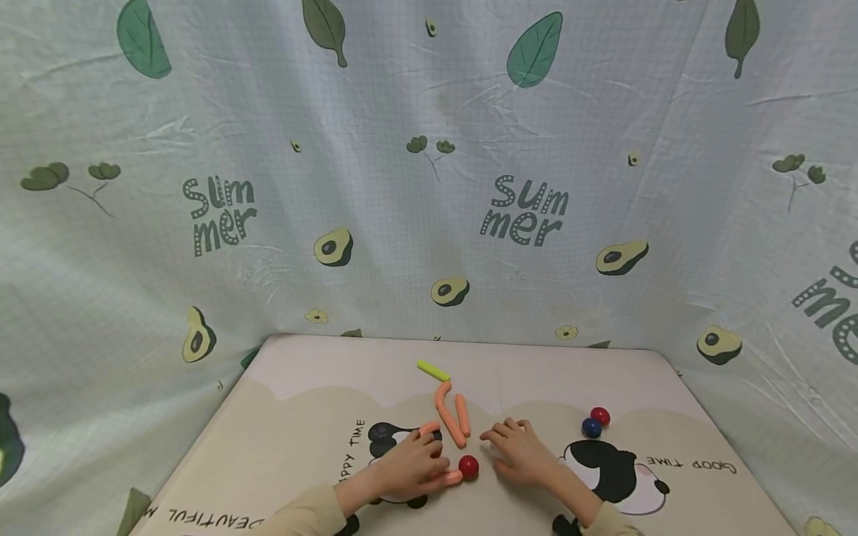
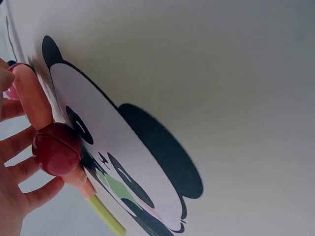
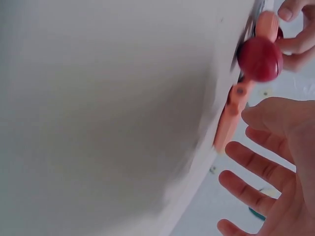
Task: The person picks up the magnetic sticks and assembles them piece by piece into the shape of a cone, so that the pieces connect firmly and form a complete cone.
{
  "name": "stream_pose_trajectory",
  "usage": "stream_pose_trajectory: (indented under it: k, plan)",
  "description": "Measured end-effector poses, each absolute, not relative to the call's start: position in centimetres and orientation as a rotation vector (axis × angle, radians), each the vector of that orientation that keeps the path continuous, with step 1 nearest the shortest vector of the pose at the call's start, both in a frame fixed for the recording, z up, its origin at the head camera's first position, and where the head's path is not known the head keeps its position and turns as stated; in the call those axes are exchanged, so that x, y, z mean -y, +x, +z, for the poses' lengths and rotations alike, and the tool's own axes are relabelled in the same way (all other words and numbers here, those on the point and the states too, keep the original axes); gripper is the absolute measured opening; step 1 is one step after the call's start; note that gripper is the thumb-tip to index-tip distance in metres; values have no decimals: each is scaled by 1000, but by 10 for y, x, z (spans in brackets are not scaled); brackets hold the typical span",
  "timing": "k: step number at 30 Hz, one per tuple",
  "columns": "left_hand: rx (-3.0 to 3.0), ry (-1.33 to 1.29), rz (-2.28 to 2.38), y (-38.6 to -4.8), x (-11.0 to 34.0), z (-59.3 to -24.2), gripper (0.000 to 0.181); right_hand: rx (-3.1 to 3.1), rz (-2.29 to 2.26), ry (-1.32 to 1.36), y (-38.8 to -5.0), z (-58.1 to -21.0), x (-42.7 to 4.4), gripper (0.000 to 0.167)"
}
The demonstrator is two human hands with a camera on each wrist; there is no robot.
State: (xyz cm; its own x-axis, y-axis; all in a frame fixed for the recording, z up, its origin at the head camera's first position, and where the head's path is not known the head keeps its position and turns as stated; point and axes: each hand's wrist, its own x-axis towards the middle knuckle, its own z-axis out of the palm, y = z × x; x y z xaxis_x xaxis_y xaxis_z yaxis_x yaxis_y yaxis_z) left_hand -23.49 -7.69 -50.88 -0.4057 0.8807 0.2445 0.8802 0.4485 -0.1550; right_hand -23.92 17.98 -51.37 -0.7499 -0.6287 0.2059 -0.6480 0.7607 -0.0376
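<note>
"How is the left hand [image 1: 410, 465] posed?"
"Left of the red ball [image 1: 469, 467], back upward, thumb and fingers pinching an orange stick [image 1: 453, 478] whose end reaches just beside that ball."
"And the right hand [image 1: 526, 452]?"
"Right of the ball, fingers apart and reaching forward."
"Beyond the ball?"
"Straight orange stick [image 1: 462, 415]; farther, a yellow-green stick [image 1: 433, 370]."
</note>
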Motion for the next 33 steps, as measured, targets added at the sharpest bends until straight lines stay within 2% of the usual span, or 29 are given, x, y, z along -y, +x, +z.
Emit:
stream_pose_trajectory:
  k: [8,16,33]
  plan:
    - [2442,-1361,28,-239,76,-508,13,2811,178,858,-245,-516,-201,30]
    - [2430,-1222,52,-244,78,-510,15,2787,188,644,-249,-517,-222,27]
    - [2503,-1116,51,-253,80,-516,14,2574,122,398,-254,-514,-277,19]
